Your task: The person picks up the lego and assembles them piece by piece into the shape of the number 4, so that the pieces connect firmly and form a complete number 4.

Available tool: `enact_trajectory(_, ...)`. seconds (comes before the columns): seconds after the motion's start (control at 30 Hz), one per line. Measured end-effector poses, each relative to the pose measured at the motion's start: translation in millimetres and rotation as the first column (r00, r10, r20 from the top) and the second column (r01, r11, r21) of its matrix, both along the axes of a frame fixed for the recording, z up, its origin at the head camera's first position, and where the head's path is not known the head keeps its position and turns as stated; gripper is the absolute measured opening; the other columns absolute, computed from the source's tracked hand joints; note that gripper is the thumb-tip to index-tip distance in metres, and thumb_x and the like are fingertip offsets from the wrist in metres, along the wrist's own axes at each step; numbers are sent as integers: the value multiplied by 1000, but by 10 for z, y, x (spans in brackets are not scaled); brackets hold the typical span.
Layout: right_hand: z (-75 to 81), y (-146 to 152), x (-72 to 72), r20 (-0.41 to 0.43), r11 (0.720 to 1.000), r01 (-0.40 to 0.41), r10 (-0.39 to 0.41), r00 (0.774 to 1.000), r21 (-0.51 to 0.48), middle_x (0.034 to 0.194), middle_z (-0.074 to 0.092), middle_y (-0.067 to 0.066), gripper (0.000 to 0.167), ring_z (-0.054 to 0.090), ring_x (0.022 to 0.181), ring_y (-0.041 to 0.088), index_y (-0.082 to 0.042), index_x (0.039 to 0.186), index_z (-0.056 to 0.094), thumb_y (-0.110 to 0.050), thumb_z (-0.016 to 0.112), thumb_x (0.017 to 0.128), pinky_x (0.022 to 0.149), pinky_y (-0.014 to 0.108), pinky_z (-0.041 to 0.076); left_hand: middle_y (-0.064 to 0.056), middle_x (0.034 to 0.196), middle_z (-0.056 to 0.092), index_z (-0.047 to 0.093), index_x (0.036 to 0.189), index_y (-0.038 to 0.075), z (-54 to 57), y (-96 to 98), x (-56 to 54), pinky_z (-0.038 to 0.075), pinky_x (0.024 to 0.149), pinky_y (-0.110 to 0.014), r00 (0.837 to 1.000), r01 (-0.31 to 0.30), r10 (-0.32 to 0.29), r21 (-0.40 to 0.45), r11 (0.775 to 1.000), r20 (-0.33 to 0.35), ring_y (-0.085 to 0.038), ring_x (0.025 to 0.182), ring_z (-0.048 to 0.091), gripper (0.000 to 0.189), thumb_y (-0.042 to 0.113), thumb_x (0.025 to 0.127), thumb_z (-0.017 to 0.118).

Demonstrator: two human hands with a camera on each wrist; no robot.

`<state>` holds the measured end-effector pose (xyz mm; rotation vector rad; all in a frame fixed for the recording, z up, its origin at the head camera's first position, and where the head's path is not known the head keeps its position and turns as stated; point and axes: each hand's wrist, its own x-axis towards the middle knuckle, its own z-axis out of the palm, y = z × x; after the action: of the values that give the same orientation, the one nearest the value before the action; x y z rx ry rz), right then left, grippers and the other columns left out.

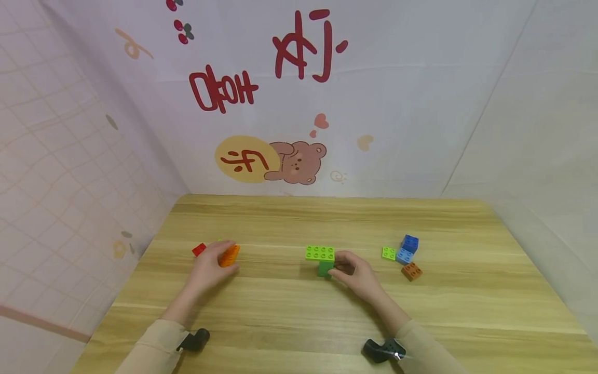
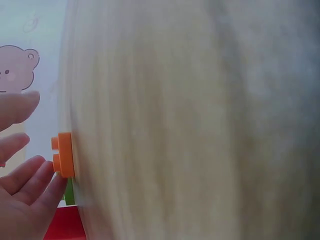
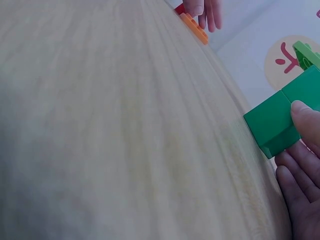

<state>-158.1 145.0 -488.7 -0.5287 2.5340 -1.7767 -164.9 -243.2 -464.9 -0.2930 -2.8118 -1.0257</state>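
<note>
On the left of the table, my left hand reaches around an orange brick that lies studs up. Thumb and fingers are spread apart, and some fingertips meet the brick's side in the left wrist view. Right of the middle, my right hand holds a dark green brick stack, thumb on one face and fingers at the far side. A lime green studded brick sits across the top of this stack and overhangs to the left. The stack stands upright on the table.
Beside my left hand lie a red brick and a partly hidden green brick. To the right are a lime brick, a light blue brick, a dark blue brick and a brown brick. A printed curtain hangs behind.
</note>
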Motion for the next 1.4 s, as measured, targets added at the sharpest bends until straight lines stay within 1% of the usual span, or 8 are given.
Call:
enact_trajectory(0.1,5,0,4,5,1000,-2,2,1000,9,111,68,16,34,66,101,32,4,119,64,-2,74,87,89,44,54,-22,134,57,61,131,-3,-12,16,-22,36,107,-55,1000,15,-15,4,1000,3,-42,127,47,58,7,78,82)
enact_trajectory(0.23,-175,38,-70,-4,1000,5,-5,1000,-14,111,69,9,35,66,100,23,-3,119,66,-8,77,86,88,38,55,-22,133,57,62,130,-3,-29,46,-62,35,107,-56,999,45,-45,26,999,10,-43,127,47,57,6,78,82)
enact_trajectory(0.43,-198,38,-75,-7,1000,17,-17,1000,-3,109,70,7,34,67,98,21,-4,117,66,-8,78,86,87,39,55,-21,133,58,61,130,-3,-26,134,-117,43,102,-53,994,106,-108,62,992,31,-40,123,53,54,3,80,80)
enact_trajectory(0.57,-107,13,-33,-5,1000,16,-16,1000,6,109,69,13,33,66,99,28,1,118,64,-2,75,86,88,44,54,-21,131,58,61,130,-4,2,216,-140,47,98,-52,991,127,-130,83,988,27,-39,118,56,53,2,81,79)
enact_trajectory(0.77,165,-24,82,5,1000,-3,3,1000,1,109,68,18,31,65,100,34,6,116,64,1,74,87,88,49,53,-22,132,57,60,132,-4,5,285,-165,48,97,-50,994,73,-79,84,994,70,-39,116,57,57,5,81,81)
enact_trajectory(0.93,199,-30,93,7,1000,-11,11,1000,2,109,68,18,32,65,100,35,6,116,63,2,73,87,89,52,52,-24,133,56,56,136,-5,-27,282,-180,47,99,-49,989,39,-52,100,994,136,-38,119,56,61,9,82,81)
enact_trajectory(1.2,-126,17,-50,9,1000,9,-8,1000,-4,111,68,15,35,65,101,31,2,119,64,-2,75,86,90,48,53,-25,134,54,53,137,-6,-51,275,-194,45,101,-51,983,38,-54,93,995,175,-39,119,54,63,11,83,80)
enact_trajectory(1.4,-183,51,-81,9,1000,-1,1,1000,-18,109,69,8,35,66,99,22,-4,117,66,-11,78,86,89,39,54,-23,132,55,58,134,-5,-50,285,-196,41,104,-53,983,66,-71,39,997,168,-39,121,52,60,12,82,81)
